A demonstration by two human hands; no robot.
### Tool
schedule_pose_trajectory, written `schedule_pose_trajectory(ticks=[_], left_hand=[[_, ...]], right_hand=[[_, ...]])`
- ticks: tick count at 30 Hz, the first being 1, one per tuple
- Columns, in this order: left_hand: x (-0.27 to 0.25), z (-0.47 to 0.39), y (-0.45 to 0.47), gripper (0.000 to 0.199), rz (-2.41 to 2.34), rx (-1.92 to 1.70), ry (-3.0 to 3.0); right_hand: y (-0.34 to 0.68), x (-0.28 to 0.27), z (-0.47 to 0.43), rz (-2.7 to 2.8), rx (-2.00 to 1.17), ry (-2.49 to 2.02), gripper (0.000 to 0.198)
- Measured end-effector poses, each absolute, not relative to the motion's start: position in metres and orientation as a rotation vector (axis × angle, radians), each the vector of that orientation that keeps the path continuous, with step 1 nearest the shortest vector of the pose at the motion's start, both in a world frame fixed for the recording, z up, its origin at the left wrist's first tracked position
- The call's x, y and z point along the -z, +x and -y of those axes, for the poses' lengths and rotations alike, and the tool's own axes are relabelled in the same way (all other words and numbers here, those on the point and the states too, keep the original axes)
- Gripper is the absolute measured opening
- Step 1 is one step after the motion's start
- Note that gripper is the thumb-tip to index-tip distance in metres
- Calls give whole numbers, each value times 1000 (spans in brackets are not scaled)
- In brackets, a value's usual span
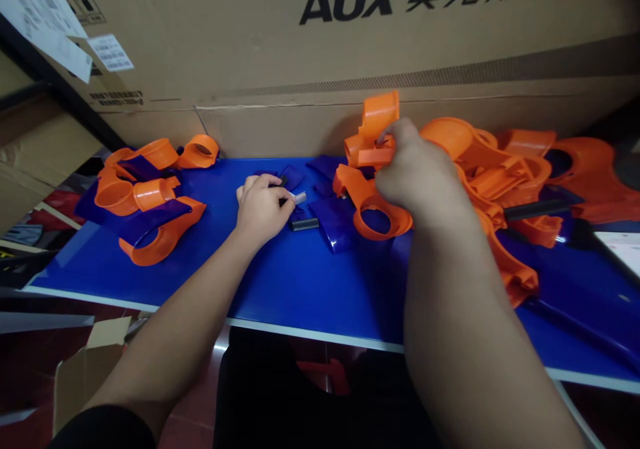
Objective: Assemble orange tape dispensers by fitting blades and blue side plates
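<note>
Beside the pile (500,172), our right hand (417,175) pinches an orange part (375,157) that may drop if snagged; grip unclear on our left hand (265,209).

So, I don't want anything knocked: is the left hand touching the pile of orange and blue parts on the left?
Apart. The head view shows a strip of blue tabletop between the left hand and that pile.

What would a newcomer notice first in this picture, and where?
Probably the bright orange plastic parts, heaped on the right of the blue tabletop, with a smaller group at its left. Behind them stands a large cardboard box marked "AUX". The right hand touches one part.
</note>
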State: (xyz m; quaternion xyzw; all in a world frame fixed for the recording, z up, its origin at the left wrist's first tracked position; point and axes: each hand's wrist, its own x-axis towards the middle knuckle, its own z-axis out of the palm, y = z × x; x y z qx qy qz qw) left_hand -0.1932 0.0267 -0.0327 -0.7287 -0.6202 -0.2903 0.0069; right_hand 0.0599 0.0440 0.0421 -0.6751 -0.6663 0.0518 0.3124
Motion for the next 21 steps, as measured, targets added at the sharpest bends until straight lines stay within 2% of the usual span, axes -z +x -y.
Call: schedule_pose_trajectory(ticks=[6, 11, 17, 19, 21], left_hand=[[35, -27, -195, 16, 1911, 909, -2283], [39, -28, -196, 19, 1841, 948, -2307], [39, -30, -193, 21, 1820, 984, -2322], [36, -27, -193, 27, 1841, 974, -2307], [30, -23, -196, 46, 1896, 906, -2294]], right_hand=[[51, -48, -40, 1626, -11, -1930, 58], [46, -54, -38, 1520, -9, -2010, 56], [56, -52, -41, 1383, 86, -1880, 54], [59, -52, -43, 1341, 108, -1885, 56], [61, -52, -45, 1311, 127, -1919, 59]])
